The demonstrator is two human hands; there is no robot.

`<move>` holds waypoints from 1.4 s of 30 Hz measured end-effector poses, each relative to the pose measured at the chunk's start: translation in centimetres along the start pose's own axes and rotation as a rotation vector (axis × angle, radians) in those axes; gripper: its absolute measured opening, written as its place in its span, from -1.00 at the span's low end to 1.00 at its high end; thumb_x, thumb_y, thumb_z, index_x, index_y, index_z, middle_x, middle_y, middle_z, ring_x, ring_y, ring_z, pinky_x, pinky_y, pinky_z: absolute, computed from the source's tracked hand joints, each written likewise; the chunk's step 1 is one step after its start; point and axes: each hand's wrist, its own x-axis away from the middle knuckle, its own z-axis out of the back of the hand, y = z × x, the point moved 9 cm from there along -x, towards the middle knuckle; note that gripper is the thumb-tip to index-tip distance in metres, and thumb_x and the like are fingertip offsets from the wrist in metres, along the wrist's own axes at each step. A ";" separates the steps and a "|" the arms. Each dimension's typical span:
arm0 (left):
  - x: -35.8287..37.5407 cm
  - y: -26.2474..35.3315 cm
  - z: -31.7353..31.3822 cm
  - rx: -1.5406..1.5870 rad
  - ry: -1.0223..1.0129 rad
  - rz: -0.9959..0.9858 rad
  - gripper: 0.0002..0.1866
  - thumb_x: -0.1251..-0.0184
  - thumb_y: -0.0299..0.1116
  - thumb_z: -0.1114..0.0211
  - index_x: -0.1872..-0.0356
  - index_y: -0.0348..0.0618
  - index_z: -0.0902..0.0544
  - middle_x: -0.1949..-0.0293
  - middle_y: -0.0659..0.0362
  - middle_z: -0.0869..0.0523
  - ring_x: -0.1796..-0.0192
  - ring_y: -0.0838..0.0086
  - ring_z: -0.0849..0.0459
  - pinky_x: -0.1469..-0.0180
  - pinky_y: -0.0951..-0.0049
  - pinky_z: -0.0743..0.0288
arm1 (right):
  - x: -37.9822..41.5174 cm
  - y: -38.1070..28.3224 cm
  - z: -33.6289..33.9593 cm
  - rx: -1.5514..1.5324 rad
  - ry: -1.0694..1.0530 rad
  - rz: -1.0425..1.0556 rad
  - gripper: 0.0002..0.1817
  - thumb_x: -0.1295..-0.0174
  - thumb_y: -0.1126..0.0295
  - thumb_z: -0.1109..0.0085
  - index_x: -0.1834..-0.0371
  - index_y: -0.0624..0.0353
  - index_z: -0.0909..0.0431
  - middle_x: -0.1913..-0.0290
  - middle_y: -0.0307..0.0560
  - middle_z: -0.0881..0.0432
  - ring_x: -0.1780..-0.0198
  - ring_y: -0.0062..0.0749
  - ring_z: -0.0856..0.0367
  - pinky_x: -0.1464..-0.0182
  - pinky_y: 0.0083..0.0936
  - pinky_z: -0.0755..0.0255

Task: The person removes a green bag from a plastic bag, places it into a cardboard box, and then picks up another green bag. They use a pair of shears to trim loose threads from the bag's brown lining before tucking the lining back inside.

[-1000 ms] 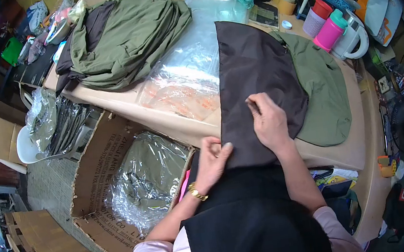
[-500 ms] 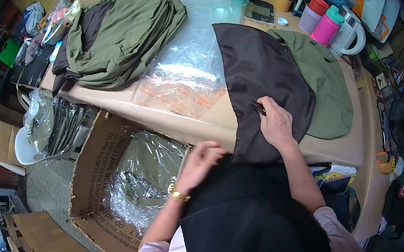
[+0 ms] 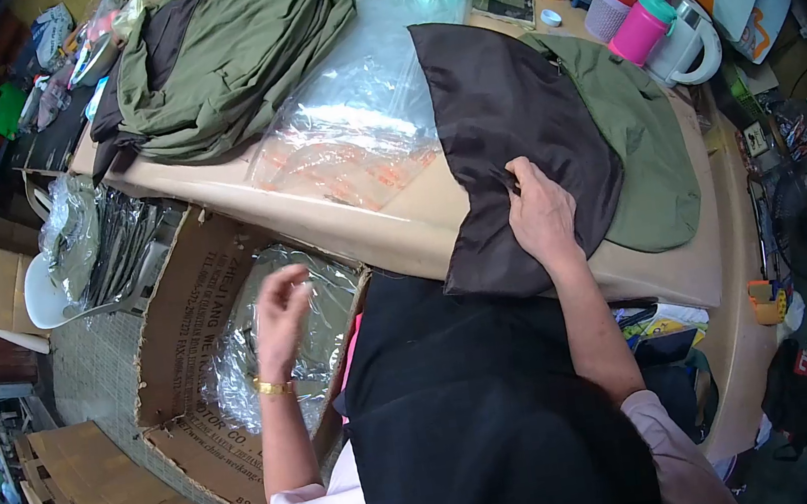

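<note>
A dark brown fabric piece hangs over the table's front edge, overlapping an olive green fabric piece on its right. My right hand rests on the brown fabric with fingertips pinched together, and creases run out from the pinch. Whether anything small sits under those fingers is hidden. My left hand, with a gold bracelet at the wrist, is raised above the open cardboard box. Its fingers are loosely bent and apart, and I see nothing in them. Inside the box lie plastic-wrapped olive items.
A pile of olive green garments or bags lies on the table's left part. Beside it are flat clear plastic bags. A pink bottle and a white jug stand at the back right. A white chair holds wrapped items.
My left hand has moved left and up, from the table edge to above the box. My right hand keeps its place on the brown fabric, which is now more creased. The view has shifted slightly.
</note>
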 end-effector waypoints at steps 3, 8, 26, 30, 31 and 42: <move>2.3 0.0 -10.3 0.121 -0.427 0.173 -0.54 -0.27 -0.40 -0.45 -0.19 -0.27 -0.61 -0.01 0.17 -0.73 0.24 0.68 -0.62 0.13 0.61 -0.55 | 0.0 0.0 0.1 0.010 0.032 0.025 -0.75 -0.24 0.52 -0.17 0.02 0.13 -0.45 0.13 0.02 -0.66 0.07 0.04 -0.67 0.05 -0.06 -0.48; 2.8 -1.7 -17.7 0.296 -0.469 0.298 -0.79 -0.37 -0.31 -0.41 0.13 -0.23 -0.74 0.33 0.31 -0.76 0.47 0.79 -0.52 0.42 0.69 -0.42 | -0.5 0.1 0.0 0.028 0.043 0.032 -0.75 -0.25 0.52 -0.15 0.01 0.12 -0.44 0.13 0.02 -0.67 0.08 0.04 -0.67 0.06 -0.06 -0.49; 4.9 -1.4 -19.7 0.921 -0.469 0.578 -0.74 -0.48 -0.38 -0.28 -0.09 -0.22 -0.58 0.15 0.24 -0.74 0.26 0.55 -0.79 0.37 0.69 -0.71 | -1.6 0.3 -0.3 0.015 0.075 0.027 -0.76 -0.24 0.50 -0.21 0.05 0.15 -0.45 0.13 0.03 -0.66 0.07 0.05 -0.67 0.07 -0.07 -0.49; 4.6 -2.6 -19.8 1.109 -0.337 0.696 -0.78 -0.47 -0.46 -0.26 -0.04 -0.33 -0.61 0.13 0.17 -0.73 0.12 0.49 -0.79 0.09 0.66 -0.76 | -1.5 0.3 0.1 0.004 0.089 0.017 -0.77 -0.24 0.50 -0.20 0.06 0.15 -0.45 0.13 0.04 -0.67 0.08 0.06 -0.67 0.07 -0.06 -0.49; 4.7 -2.2 -19.9 1.109 -0.341 0.696 -0.78 -0.47 -0.46 -0.26 -0.04 -0.33 -0.61 0.13 0.17 -0.73 0.12 0.49 -0.79 0.09 0.66 -0.76 | -1.6 0.4 0.1 -0.006 0.068 0.009 -0.78 -0.26 0.46 -0.21 0.06 0.16 -0.46 0.12 0.03 -0.67 0.08 0.06 -0.67 0.07 -0.07 -0.49; 6.1 2.1 -17.4 1.138 -0.305 0.629 -0.75 -0.58 -0.45 -0.09 0.02 -0.49 -0.59 -0.04 -0.09 -0.69 -0.16 0.24 -0.70 -0.24 0.42 -0.66 | 3.3 -7.7 4.5 -0.292 -0.140 0.239 -0.75 -0.15 0.35 -0.38 0.11 0.11 -0.67 0.19 -0.08 -0.56 0.21 -0.14 -0.65 0.16 -0.31 -0.51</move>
